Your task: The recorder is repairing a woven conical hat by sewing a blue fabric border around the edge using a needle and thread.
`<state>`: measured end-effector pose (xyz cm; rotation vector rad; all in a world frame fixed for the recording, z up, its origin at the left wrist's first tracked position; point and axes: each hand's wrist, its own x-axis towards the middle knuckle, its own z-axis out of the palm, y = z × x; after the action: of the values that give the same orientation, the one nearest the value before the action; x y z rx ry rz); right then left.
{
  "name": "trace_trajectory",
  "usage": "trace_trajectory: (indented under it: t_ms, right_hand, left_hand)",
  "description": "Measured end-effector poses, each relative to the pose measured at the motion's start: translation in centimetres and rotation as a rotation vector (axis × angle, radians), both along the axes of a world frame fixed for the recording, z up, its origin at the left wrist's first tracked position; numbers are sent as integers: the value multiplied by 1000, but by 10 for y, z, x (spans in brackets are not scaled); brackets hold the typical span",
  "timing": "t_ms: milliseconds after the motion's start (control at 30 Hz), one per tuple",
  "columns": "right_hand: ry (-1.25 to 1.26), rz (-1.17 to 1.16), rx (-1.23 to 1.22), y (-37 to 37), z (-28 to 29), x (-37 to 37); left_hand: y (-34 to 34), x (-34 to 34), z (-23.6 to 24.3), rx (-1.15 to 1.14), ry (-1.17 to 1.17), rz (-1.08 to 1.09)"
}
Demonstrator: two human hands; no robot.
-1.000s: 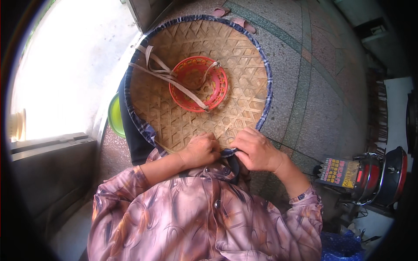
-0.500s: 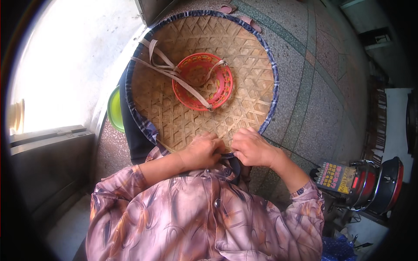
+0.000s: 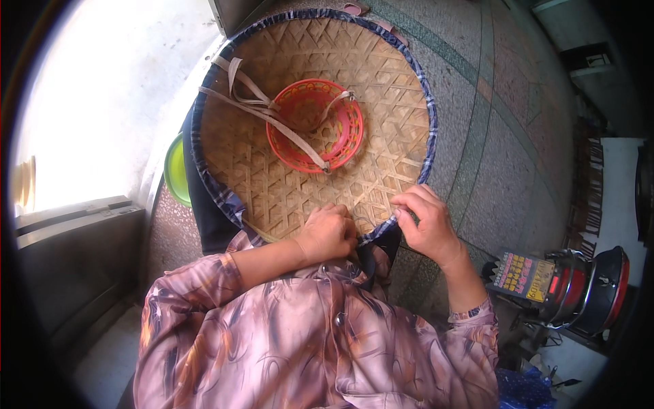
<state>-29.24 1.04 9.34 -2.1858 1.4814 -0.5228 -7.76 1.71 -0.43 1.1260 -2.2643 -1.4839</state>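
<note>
- The woven bamboo hat (image 3: 272, 163) lay upside down in front of me, its hollow inside facing up; its near edge reached my lap and its far edge lay over the speckled stone floor (image 3: 504, 157).
- A blue checked cloth rim (image 3: 428, 129) ran all the way round the hat's edge.
- My left hand (image 3: 330, 232) sat on the near edge of the hat, fingers curled in tight on the weave and rim; what, if anything, it pinched was hidden under the knuckles; I could not tell.
- My right hand (image 3: 426, 225) was just beside it on the right, fingertips (image 3: 402, 213) drawn narrow and pinching the cloth rim where it met the bamboo; the two hands were near but apart.
- A red plastic head ring (image 3: 315, 126) sat in the middle of the hat's inside; pale cloth straps (image 3: 262, 109) crossed it and ran out toward the hat's left edge.
- A green round bowl (image 3: 175, 170) showed on the floor, half hidden under the hat's left side.
- A red and black appliance (image 3: 586, 290) stood at my right, well apart from the hat; a grey step (image 3: 75, 225) lay at my left.
- My patterned sleeves (image 3: 204, 286) covered both forearms down to the wrists.
</note>
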Motion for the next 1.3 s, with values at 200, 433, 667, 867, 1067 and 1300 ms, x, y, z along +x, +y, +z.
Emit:
trace_trajectory:
  t_ms: [200, 433, 667, 867, 1067, 1300]
  right_hand:
    - [56, 137, 145, 31, -6, 21]
    - [170, 157, 101, 34, -25, 25]
    - [167, 69, 148, 36, -21, 27]
    - [-302, -338, 482, 46, 7, 0]
    - [-320, -549, 519, 71, 6, -2]
    - [-394, -644, 613, 71, 16, 5]
  left_hand:
    - [-2, 3, 4, -2, 26, -15]
    - [3, 0, -3, -11, 170, -3]
    - [-1, -6, 7, 44, 99, -23]
    - [2, -4, -2, 47, 119, 26]
    - [-3, -7, 4, 50, 98, 6]
    - [0, -5, 2, 29, 109, 34]
